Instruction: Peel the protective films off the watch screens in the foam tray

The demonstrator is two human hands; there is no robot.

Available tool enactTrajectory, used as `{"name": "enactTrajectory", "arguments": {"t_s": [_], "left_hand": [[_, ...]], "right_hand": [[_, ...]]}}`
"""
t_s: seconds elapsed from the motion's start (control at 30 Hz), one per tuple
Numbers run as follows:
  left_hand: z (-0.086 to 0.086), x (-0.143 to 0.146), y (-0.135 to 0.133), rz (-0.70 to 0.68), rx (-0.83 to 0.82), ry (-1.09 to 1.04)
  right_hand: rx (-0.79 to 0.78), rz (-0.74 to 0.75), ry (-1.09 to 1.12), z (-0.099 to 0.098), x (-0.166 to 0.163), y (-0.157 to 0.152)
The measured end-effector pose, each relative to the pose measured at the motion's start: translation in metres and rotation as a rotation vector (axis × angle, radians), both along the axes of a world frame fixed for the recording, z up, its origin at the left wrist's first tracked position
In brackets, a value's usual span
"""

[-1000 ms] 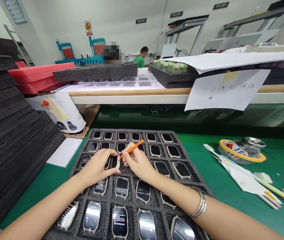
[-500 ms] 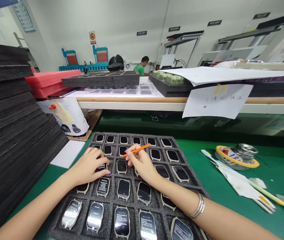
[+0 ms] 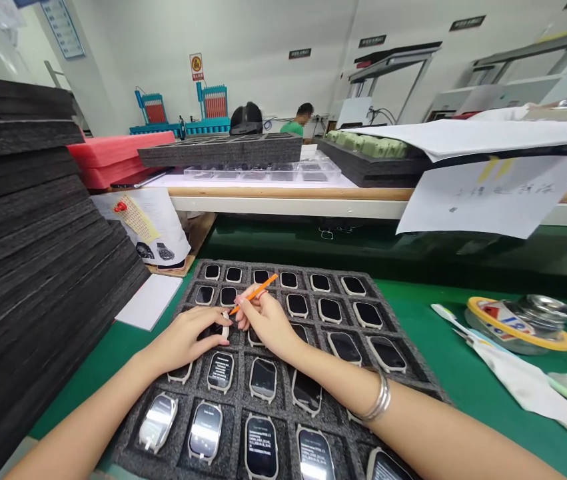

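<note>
Rows of square-faced watches [image 3: 263, 378] without straps sit in the cells of a dark grey foam tray [image 3: 283, 408]. My left hand [image 3: 186, 337] grips one watch [image 3: 226, 325] by its edges, tilted up on its side in its cell, with most of its face behind my fingers. In my right hand [image 3: 268, 323] is a thin orange stick [image 3: 258, 291], pinched like a pen. Its lower tip is at the upper edge of the held watch; I cannot tell whether they touch. Some near watches show lit text, while most of the far ones are dark.
Black foam trays [image 3: 38, 280] are stacked high at the left, beside a white paper pad [image 3: 150, 301]. On the green table at the right lie a tape roll [image 3: 483, 327], a metal-topped jar [image 3: 546, 313] and a toothbrush [image 3: 446, 313]. A shelf edge [image 3: 283, 200] crosses behind the tray.
My right hand has moved left with the orange stick, toward my left hand. The watch under my left fingers was lying flat and is now tilted up. The view has shifted slightly.
</note>
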State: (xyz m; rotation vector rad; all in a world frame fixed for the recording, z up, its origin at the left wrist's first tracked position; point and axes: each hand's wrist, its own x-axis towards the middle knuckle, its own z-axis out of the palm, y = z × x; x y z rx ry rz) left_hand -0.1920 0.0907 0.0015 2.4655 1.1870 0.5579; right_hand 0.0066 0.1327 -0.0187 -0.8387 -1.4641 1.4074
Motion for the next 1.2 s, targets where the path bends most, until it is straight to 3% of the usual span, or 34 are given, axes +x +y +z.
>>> {"name": "enactTrajectory", "arguments": {"t_s": [0.23,0.43,0.77,0.9,1.0,1.2], "left_hand": [[-0.004,0.001,-0.001,0.106,-0.053,-0.073],[-0.004,0.003,-0.001,0.115,-0.067,-0.088],[0.0,0.004,-0.002,0.146,0.051,-0.01],[0.007,-0.009,-0.002,0.237,0.144,0.083],[0.012,-0.024,-0.004,0.222,0.145,0.138],[0.014,-0.049,-0.016,0.245,0.148,0.112]], "right_hand": [[-0.002,0.076,-0.039,-0.004,0.003,-0.001],[0.045,0.076,-0.087,-0.006,0.003,-0.001],[0.109,0.076,-0.11,-0.004,0.005,-0.004],[0.09,0.006,-0.065,-0.004,0.005,-0.003],[0.084,-0.026,-0.051,-0.002,0.004,-0.003],[0.081,0.078,-0.09,0.006,-0.009,-0.008]]}}
